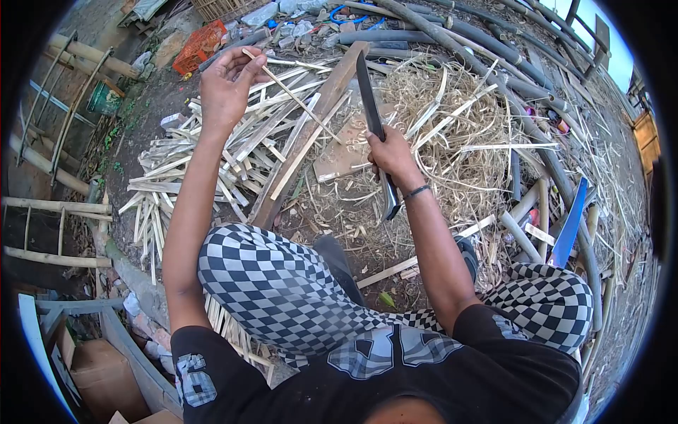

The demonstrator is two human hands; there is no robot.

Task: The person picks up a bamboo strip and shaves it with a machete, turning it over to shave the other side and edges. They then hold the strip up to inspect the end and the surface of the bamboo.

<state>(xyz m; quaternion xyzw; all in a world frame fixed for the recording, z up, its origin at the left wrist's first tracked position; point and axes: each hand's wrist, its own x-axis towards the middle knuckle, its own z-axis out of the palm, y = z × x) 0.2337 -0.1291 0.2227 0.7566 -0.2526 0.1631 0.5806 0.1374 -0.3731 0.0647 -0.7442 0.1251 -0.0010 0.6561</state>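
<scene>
Raised at the upper left, my left hand point(229, 85) pinches one end of a thin bamboo strip point(293, 95), which slants down to the right. My right hand point(392, 155) is closed round the handle of a machete point(369, 99). Its long dark blade points up and away from me, and the handle's end shows below my fist. Between my hands a long wooden plank point(311, 131) lies slanted over a heap of split bamboo strips point(247, 134). A flat piece of board point(346, 152) lies on the ground near the blade.
Curly bamboo shavings point(452, 134) pile up at the right. Dark bamboo poles point(487, 46) run along the back and right side. A blue-bladed saw point(569, 222) stands at the right. An orange crate point(200, 46) and a cardboard box point(106, 378) are at the left.
</scene>
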